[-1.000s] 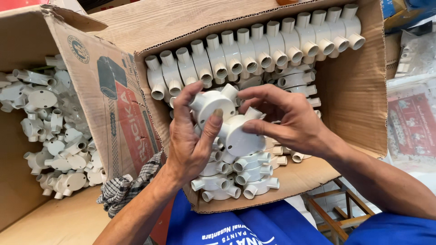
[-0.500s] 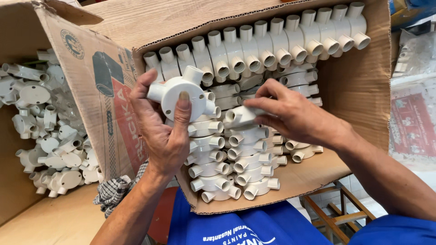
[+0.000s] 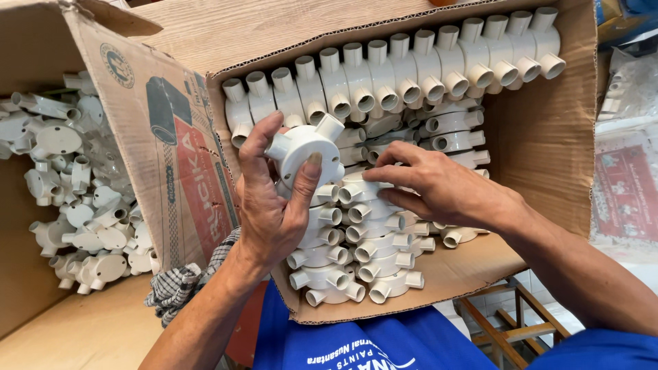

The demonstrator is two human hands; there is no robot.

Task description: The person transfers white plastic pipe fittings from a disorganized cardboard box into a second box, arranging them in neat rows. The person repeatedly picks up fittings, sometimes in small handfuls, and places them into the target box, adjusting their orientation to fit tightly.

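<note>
The left hand [image 3: 271,212] holds a white round junction box [image 3: 305,154] with short pipe outlets, the thumb pressed flat on its round face and the fingers wrapped behind its left edge, so that grip is clenched on the fitting; the box is lifted just above the near-left column of stacked fittings [image 3: 322,253] inside the cardboard carton [image 3: 541,144]; the right hand [image 3: 439,192] lies to the right of it, palm down, fingers spread and resting on the second column of fittings [image 3: 380,253], pressing on the topmost piece there; whether that grip closes around any one piece I cannot tell, since the fingertips only touch the tops; along the far side of the carton a long row of fittings [image 3: 397,79] stands packed edge to edge, outlets pointing near and right; to the left, past the carton's raised flap [image 3: 161,147], a second open carton [image 3: 27,288] holds a loose heap of the same white fittings [image 3: 72,185]; a checked cloth [image 3: 181,284] lies beneath the left wrist; a blue garment [image 3: 356,342] fills the near edge
</note>
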